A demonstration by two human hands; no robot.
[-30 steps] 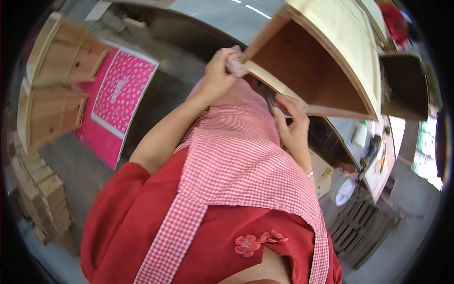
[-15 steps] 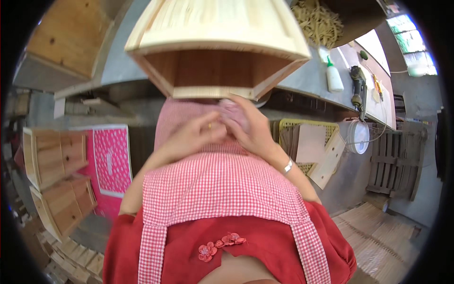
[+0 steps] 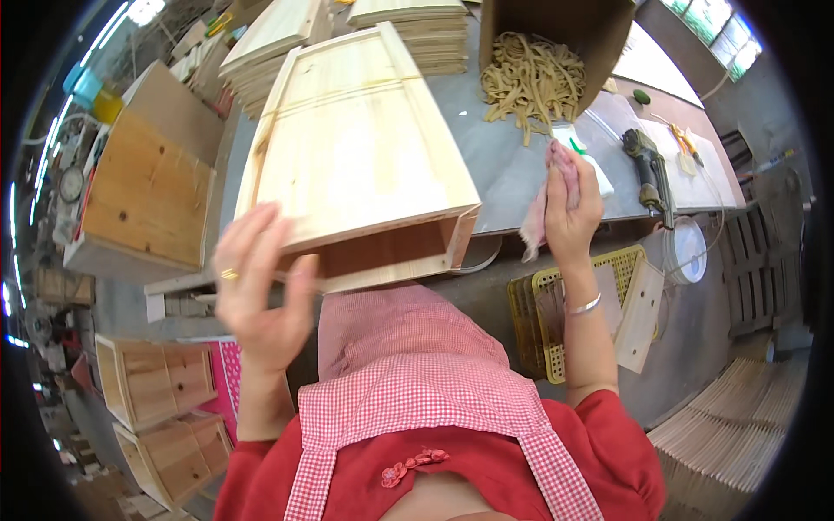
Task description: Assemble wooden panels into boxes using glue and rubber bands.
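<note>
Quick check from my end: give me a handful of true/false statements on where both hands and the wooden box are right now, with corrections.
1. The right hand holds a pink cloth. True.
2. The wooden box lies on the floor. False: it rests on the grey workbench, its open end toward the person.
3. The left hand is open at the box's near left corner. True.
4. The cardboard carton is empty. False: pale packing strips spill out of it.
5. A power tool lies on the bench right of the right hand. True.
6. The left hand holds the cloth. False: the right hand does.
</note>
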